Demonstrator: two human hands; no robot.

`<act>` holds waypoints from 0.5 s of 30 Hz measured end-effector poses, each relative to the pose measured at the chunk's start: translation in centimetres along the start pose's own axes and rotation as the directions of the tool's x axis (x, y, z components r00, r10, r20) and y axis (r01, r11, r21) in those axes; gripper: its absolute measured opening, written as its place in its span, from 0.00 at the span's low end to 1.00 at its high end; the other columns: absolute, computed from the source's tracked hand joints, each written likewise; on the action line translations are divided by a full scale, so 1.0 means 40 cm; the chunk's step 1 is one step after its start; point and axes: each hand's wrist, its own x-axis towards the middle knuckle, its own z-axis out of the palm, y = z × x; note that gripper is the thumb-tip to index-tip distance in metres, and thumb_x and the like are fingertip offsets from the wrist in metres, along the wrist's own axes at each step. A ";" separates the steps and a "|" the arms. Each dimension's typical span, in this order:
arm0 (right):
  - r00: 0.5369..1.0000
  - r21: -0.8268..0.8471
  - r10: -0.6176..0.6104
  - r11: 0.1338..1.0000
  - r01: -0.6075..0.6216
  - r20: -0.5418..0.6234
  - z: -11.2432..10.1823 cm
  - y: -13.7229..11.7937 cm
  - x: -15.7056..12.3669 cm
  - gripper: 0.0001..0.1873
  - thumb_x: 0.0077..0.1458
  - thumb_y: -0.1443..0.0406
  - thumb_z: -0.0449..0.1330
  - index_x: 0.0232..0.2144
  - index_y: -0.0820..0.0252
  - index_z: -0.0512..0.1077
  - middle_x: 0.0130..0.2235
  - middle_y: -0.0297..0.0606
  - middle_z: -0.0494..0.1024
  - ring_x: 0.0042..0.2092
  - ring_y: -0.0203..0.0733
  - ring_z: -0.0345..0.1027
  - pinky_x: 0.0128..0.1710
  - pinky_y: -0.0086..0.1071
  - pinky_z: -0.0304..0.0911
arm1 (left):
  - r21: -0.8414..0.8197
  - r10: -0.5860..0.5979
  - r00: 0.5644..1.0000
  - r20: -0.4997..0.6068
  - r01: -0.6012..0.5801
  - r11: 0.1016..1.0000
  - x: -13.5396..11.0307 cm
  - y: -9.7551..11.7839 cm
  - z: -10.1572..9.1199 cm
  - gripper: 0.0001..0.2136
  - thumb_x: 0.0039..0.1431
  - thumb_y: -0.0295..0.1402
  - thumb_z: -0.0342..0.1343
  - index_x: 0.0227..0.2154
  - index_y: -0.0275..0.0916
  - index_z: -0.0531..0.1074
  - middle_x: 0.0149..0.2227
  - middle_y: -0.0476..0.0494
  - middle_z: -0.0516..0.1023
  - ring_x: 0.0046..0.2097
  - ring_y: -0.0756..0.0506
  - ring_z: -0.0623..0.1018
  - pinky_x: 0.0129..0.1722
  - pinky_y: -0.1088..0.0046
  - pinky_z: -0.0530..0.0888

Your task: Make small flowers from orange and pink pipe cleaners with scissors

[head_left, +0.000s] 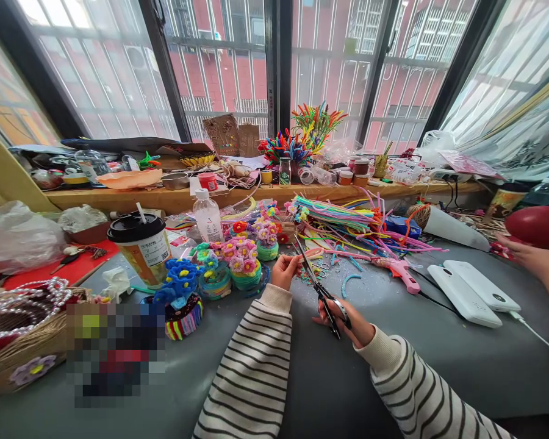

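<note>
My left hand (284, 272) is closed in a pinch in front of the flower pots. What its fingertips hold is too small to make out. In my right hand (354, 323) are black-handled scissors (319, 289), their blades pointing up and away, close beside my left fingertips. Just beyond the blades lie small clippings, another small pair of scissors (321, 268) and a pink pipe cleaner (333, 252). Left of my left hand stand a pot of pink fuzzy flowers (242, 259) and a pot of blue ones (180, 280).
A pile of pipe cleaners (338, 216) lies at the back. To the right are a pink glue gun (405, 277) and white power banks (466, 296) with a cable. Another person's hand (542, 262) is beside a dark red round object (537, 227). A lidded cup (139, 247) stands left.
</note>
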 end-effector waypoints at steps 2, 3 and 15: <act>1.000 -0.015 0.006 1.000 -0.006 0.003 -0.005 0.004 0.004 0.21 0.30 0.50 0.57 0.18 0.63 0.60 0.19 0.29 0.60 0.22 0.29 0.56 0.34 0.34 0.57 | 0.006 -0.004 1.000 0.006 0.004 1.000 -0.001 0.001 0.001 0.12 0.34 0.36 0.56 0.17 0.35 0.58 0.14 0.55 0.66 0.14 0.57 0.64 0.13 0.81 0.59; 1.000 -0.020 0.007 1.000 -0.006 0.004 -0.008 0.006 0.006 0.21 0.30 0.50 0.57 0.18 0.62 0.60 0.19 0.29 0.60 0.21 0.29 0.56 0.34 0.34 0.58 | 0.009 -0.006 1.000 0.009 0.006 1.000 -0.002 0.001 0.002 0.13 0.34 0.36 0.56 0.17 0.35 0.59 0.14 0.55 0.66 0.14 0.57 0.64 0.13 0.81 0.59; 0.991 -0.268 0.044 0.964 -0.010 0.124 -0.070 0.011 0.005 0.16 0.37 0.56 0.55 0.20 0.65 0.60 0.19 0.31 0.64 0.19 0.30 0.59 0.20 0.31 0.61 | 0.033 -0.073 0.992 0.103 0.070 0.997 -0.005 0.004 0.001 0.12 0.33 0.36 0.57 0.16 0.34 0.61 0.13 0.54 0.66 0.13 0.57 0.62 0.12 0.82 0.57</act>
